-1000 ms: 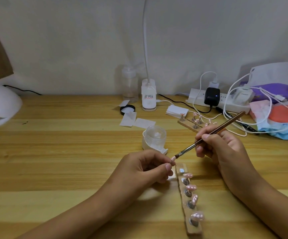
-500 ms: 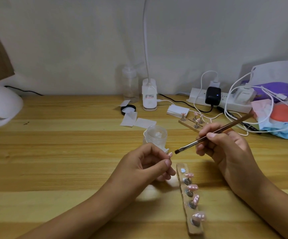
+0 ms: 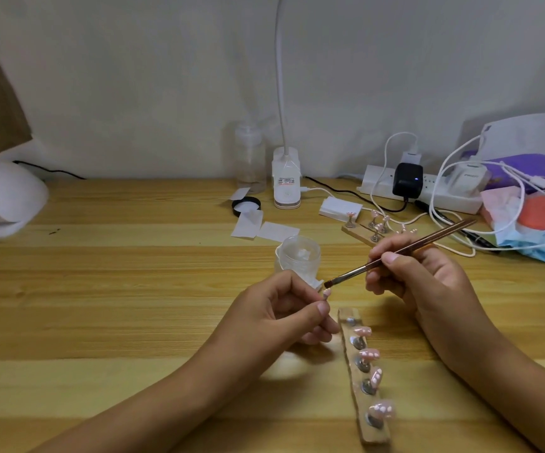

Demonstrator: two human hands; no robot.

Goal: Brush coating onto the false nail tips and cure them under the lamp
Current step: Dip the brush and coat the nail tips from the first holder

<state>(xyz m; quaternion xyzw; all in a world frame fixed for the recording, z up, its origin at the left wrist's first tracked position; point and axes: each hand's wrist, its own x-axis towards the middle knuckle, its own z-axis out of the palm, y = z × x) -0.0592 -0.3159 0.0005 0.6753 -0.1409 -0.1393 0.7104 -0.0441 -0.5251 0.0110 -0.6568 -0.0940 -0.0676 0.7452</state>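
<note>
My left hand [image 3: 284, 317] pinches a small stand that carries one pink nail tip [image 3: 326, 293] above the table. A thin brown brush [image 3: 401, 250] is gripped like a pen in my right hand [image 3: 418, 276]; its bristles hover just above and right of that tip, not touching it. Below, a wooden strip holder [image 3: 362, 416] carries several pink nail tips on metal stands, with its top slot bare. An open clear jar [image 3: 299, 256] stands behind my left hand. The white curing lamp [image 3: 1, 197] sits at the far left edge.
A second wooden holder [image 3: 357, 232] with nail tips lies behind my right hand. At the back stand a desk lamp base [image 3: 286, 184], a clear bottle [image 3: 248, 158], a black lid [image 3: 246, 205], paper wipes [image 3: 264, 227], and a power strip [image 3: 428, 194] with tangled cables. Bags [image 3: 539, 220] sit right.
The brush has lifted off the held nail tip and drawn back up and right. My left hand has raised the tip slightly.
</note>
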